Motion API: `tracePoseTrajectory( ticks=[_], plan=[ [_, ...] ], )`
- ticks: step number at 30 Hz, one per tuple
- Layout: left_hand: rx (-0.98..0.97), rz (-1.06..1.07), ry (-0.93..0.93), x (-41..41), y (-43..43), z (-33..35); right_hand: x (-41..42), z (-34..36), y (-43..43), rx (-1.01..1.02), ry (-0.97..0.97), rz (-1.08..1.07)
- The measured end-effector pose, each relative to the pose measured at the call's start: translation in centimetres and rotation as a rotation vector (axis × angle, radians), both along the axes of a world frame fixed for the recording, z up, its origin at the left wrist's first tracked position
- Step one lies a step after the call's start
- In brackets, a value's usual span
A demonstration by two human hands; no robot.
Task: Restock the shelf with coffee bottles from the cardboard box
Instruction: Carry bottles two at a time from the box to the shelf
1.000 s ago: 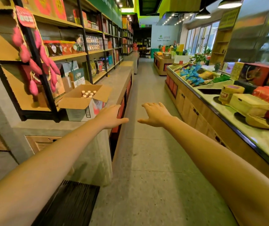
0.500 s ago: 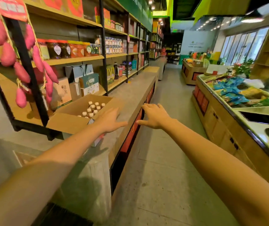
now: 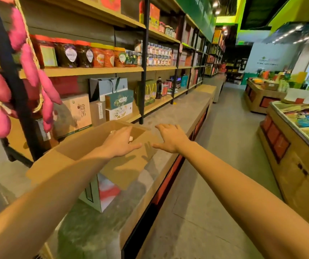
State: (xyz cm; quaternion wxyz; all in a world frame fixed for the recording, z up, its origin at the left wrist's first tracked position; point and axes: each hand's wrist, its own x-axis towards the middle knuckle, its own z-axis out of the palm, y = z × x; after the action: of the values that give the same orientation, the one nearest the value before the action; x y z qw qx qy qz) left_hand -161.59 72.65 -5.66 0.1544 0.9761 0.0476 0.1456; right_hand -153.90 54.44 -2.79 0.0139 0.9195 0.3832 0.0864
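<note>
Cardboard, brown and open-flapped: the cardboard box (image 3: pixel 79 146) stands on the grey stone ledge (image 3: pixel 183 109), toward its back edge below the shelf (image 3: pixel 93 71) of jars (image 3: pixel 86 55). The left hand (image 3: pixel 120 143) hangs palm down over the box's open top, fingers straight and holding nothing. Just one pale cap of the coffee bottles (image 3: pixel 130 139) shows under it, inside the box. The right hand (image 3: pixel 170 137) is spread, palm down, above the ledge just beside the box's far flap.

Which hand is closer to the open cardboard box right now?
Left. The left hand is over the open cardboard box; the right hand hovers beside it, over the counter.
</note>
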Motion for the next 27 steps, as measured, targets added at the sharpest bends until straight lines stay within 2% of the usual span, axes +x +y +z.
tracePoseTrajectory(
  ticks=[5,10,14,20,24,27],
  plan=[
    [-0.106,0.180,0.095,7.4,4.6,-1.3,8.5,-0.6,6.6,0.020,0.052,0.100],
    [-0.018,0.223,0.051,9.9,8.6,-2.0,13.4,-1.7,12.8,0.058,0.140,0.186],
    [-0.061,0.447,0.122,10.4,12.0,-3.3,15.5,-3.3,18.9,0.060,0.211,0.273],
    [-0.103,0.726,0.169,10.7,15.3,-5.6,18.4,-5.4,25.5,-0.034,0.257,0.572],
    [-0.218,0.850,0.188,11.3,15.8,-7.2,19.3,-8.2,28.6,-0.029,0.312,0.714],
    [-0.314,0.964,0.201,11.6,15.5,-8.6,19.7,-9.4,30.3,-0.119,0.327,0.808]
  ],
)
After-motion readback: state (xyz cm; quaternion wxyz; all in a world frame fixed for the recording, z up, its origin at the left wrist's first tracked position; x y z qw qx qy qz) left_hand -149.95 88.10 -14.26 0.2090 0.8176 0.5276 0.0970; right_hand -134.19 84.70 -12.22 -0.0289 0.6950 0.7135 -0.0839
